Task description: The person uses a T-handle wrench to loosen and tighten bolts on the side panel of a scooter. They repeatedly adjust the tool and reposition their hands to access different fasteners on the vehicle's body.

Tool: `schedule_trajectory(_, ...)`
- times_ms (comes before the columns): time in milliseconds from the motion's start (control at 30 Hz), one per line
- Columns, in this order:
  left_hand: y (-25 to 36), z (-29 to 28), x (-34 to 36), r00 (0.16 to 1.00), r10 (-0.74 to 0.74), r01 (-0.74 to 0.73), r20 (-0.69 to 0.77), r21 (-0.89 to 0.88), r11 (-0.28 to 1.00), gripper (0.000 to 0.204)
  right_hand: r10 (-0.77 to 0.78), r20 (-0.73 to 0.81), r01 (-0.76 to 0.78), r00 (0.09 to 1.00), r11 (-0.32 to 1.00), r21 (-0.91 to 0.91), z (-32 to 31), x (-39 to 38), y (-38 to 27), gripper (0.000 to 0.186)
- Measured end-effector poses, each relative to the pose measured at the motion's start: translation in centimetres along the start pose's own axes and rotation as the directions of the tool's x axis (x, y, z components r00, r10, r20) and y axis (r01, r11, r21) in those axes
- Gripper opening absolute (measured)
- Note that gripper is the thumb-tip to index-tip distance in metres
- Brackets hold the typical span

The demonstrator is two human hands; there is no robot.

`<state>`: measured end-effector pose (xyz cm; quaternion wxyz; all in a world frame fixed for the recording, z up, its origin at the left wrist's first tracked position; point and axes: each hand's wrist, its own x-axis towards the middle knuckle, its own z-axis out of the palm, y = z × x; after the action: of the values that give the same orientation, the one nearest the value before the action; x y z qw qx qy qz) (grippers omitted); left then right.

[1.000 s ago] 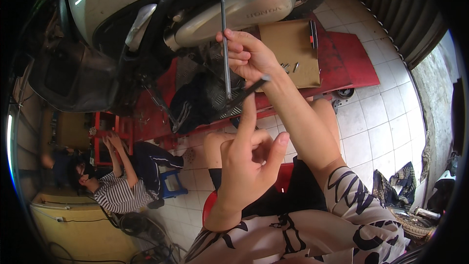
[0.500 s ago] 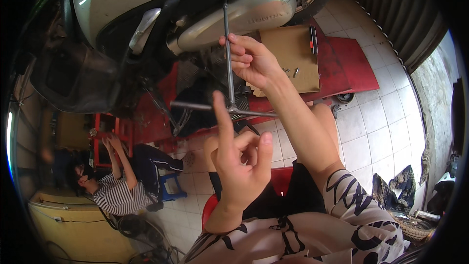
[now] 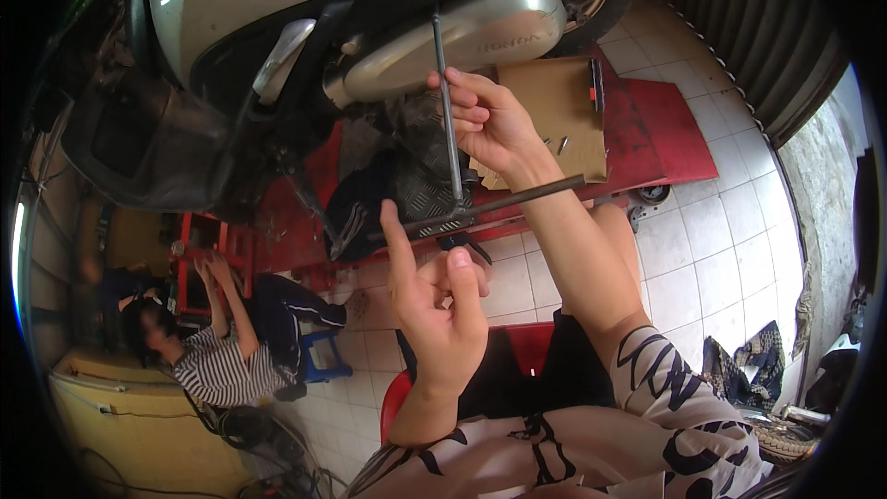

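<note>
T-handled wrench sits between pinched fingers of the right hand; the left hand is half uncurled.

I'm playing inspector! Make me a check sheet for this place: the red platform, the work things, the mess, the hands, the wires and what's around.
Surface: red platform, scuffed, with cardboard on it.
Work things: T-shaped wrench; its far end is at the scooter's silver cover.
Clutter: small metal pieces on the cardboard; patterned cloth on the floor.
Hands: right hand has its fingers around the wrench's shaft; left hand points its index finger near the crossbar, contact unclear.
Cables: thin dark cable across the yellow cabinet.
Surroundings: tiled floor, ribbed shutter, co-worker beside a blue stool.
</note>
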<state>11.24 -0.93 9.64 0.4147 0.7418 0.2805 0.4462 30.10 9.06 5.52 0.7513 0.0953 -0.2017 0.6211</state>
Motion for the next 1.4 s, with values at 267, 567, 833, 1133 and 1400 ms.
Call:
schedule_trajectory(267,1.0,2.0,-1.1,0.923,0.066,-0.093,0.379,0.053,0.994,0.062,-0.012,-0.091,0.013,0.996,1.000,0.005,0.4,0.2,0.7,0.019)
schedule_trajectory(567,-1.1,1.8,-1.1,0.950,-0.063,0.015,0.305,0.156,0.988,0.060,-0.020,-0.075,0.024,0.997,0.998,0.059,-0.2,0.0,0.2,0.018)
schedule_trajectory(833,0.5,0.4,0.1,0.984,0.038,-0.045,0.173,0.038,0.998,0.069,-0.047,-0.111,0.050,0.993,0.999,0.019,0.5,0.1,0.1,0.017)
schedule_trajectory(1133,0.0,2.1,-0.7,0.828,0.023,-0.053,0.560,0.037,0.998,0.062,-0.044,-0.134,0.051,0.990,0.997,0.054,0.5,0.3,0.7,0.019)
schedule_trajectory(1400,-1.9,-0.3,-0.4,0.994,-0.088,0.075,0.069,0.166,0.983,0.070,-0.055,-0.120,0.061,0.991,0.997,0.049,0.5,0.3,0.2,0.019)
